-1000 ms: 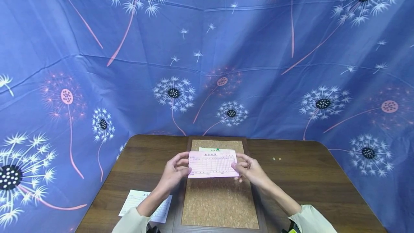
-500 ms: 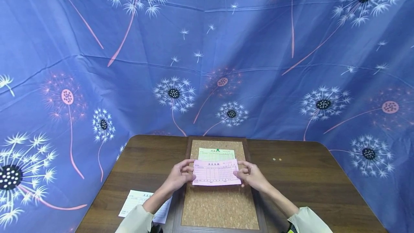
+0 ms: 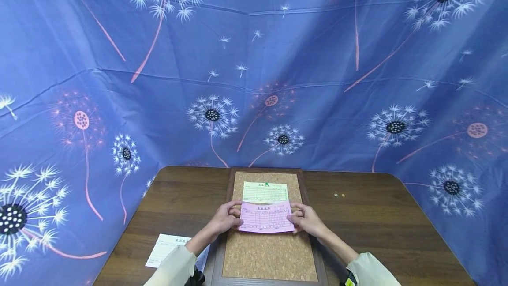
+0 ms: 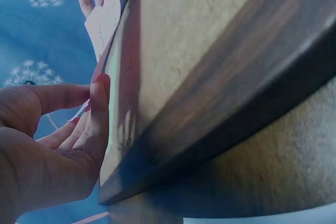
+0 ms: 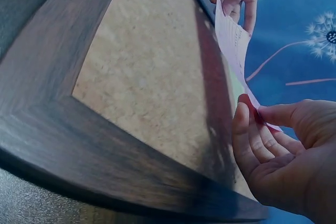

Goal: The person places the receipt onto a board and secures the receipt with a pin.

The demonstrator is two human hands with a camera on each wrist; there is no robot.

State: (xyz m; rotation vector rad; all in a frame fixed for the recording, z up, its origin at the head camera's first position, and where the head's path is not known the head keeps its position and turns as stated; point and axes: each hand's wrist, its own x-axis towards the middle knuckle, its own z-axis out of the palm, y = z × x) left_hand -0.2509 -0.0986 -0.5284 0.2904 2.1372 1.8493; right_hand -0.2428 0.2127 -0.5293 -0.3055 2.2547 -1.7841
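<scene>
Pink slip is pinched at each end by left hand and right hand, stretched flat over the cork board.

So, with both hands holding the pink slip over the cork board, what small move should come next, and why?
Probably lower the pink slip flat onto the cork board, just below the green slip. The left hand and right hand pinch its ends, and the wrist views show it off the board.
</scene>
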